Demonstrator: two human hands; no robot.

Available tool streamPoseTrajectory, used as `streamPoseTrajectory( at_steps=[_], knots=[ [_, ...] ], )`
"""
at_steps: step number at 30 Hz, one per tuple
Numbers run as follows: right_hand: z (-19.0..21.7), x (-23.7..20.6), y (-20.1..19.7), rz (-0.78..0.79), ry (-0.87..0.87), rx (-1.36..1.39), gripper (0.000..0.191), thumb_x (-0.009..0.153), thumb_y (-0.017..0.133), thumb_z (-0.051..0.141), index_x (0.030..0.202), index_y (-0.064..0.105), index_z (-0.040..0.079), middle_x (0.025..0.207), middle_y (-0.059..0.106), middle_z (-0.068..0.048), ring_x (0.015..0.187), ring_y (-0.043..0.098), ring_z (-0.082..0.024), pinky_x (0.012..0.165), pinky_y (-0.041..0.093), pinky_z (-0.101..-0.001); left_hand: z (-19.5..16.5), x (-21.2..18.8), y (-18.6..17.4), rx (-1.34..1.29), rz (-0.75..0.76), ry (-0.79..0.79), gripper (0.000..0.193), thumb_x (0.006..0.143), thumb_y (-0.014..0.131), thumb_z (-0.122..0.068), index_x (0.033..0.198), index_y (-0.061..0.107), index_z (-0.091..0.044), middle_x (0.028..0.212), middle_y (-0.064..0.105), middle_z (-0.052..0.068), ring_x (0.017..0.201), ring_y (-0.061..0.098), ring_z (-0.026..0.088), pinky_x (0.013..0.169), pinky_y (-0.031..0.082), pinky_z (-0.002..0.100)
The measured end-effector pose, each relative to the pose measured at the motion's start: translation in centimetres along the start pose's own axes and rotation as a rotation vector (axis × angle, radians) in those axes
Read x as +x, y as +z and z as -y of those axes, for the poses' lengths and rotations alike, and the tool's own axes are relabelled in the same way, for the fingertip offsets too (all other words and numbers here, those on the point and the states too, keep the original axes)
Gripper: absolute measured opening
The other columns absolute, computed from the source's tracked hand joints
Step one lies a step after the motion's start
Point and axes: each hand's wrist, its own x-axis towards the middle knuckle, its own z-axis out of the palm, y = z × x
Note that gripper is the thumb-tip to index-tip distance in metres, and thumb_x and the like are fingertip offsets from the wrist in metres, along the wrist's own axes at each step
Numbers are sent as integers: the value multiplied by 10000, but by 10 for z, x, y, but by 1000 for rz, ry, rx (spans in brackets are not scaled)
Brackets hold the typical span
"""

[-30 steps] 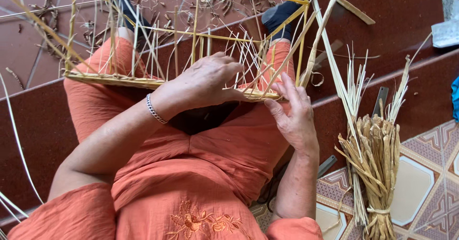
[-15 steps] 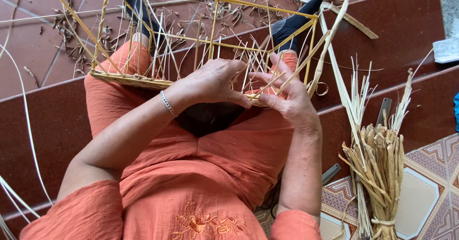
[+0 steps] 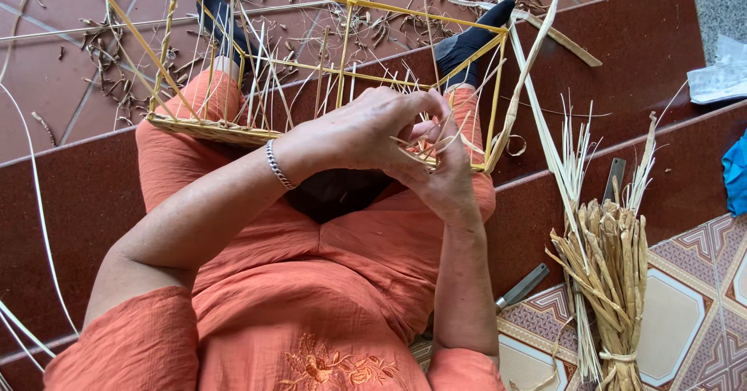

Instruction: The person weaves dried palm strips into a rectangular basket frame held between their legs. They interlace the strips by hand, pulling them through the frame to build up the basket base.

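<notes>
The yellow basket frame [image 3: 342, 64] rests across the person's knees, above the red-brown steps [image 3: 78, 204], its woven lower edge running along the lap and loose thin straw strands [image 3: 272, 95] standing up between its bars. Both hands meet at the frame's near right corner. The left hand [image 3: 362, 130], a silver bracelet [image 3: 278, 165] on its wrist, reaches across from the left with fingers curled narrow, pinching strands at the woven edge. The right hand [image 3: 443, 173] comes up from below, touching the left, its fingers closed on the same strands just beside the frame's right upright bar.

Near the right edge of the steps, a tied bundle of dried straw [image 3: 611, 274] stands on the patterned tile floor [image 3: 685, 321]. A knife handle [image 3: 523, 286] lies between the bundle and the right forearm. Straw scraps [image 3: 109, 56] litter the lower step beyond the frame.
</notes>
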Motion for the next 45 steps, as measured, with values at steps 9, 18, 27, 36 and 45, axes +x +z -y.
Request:
streamPoseTrajectory(
  at_steps=[9, 18, 27, 36, 45],
  knots=[
    [-33, -20, 13, -228, 73, -40, 336, 951, 761, 96, 1227, 595, 3, 1170, 696, -74, 1054, 717, -142, 888, 616, -283, 2, 32, 17, 74, -8, 81, 479, 730, 919, -251, 940, 533, -58, 863, 582, 63, 793, 609, 237, 699, 547, 353],
    [-52, -37, 3, -100, -21, -160, 169, 1087, 585, 93, 1205, 572, -27, 1164, 581, -86, 1102, 592, -183, 907, 502, -366, 1, 16, 51, -64, -42, -88, 76, 920, 704, -122, 968, 646, -129, 884, 686, 37, 790, 693, 194, 785, 596, 334],
    [-34, -55, 3, -193, 39, -72, 337, 1010, 679, 101, 1304, 574, -24, 1101, 697, -62, 985, 670, -122, 862, 560, -265, 8, -32, 63, -306, -424, 16, 105, 882, 796, -95, 921, 713, -44, 990, 730, 48, 882, 740, 152, 761, 622, 297],
    [-4, -52, 28, -352, -93, -441, 114, 1016, 740, 87, 1097, 718, 8, 1015, 731, -71, 914, 703, -150, 832, 567, -265, 32, -58, 69, -1074, -403, -324, 129, 942, 727, -86, 1036, 713, 1, 955, 754, 56, 881, 762, 125, 811, 667, 278],
    [18, -37, 19, -198, 95, -437, 107, 955, 760, 76, 1042, 744, 15, 955, 750, -81, 819, 699, -166, 718, 548, -292, 42, -80, 79, -601, -541, -118, 115, 959, 785, -93, 1020, 709, -32, 1007, 739, 48, 926, 716, 107, 800, 631, 247]
  ],
)
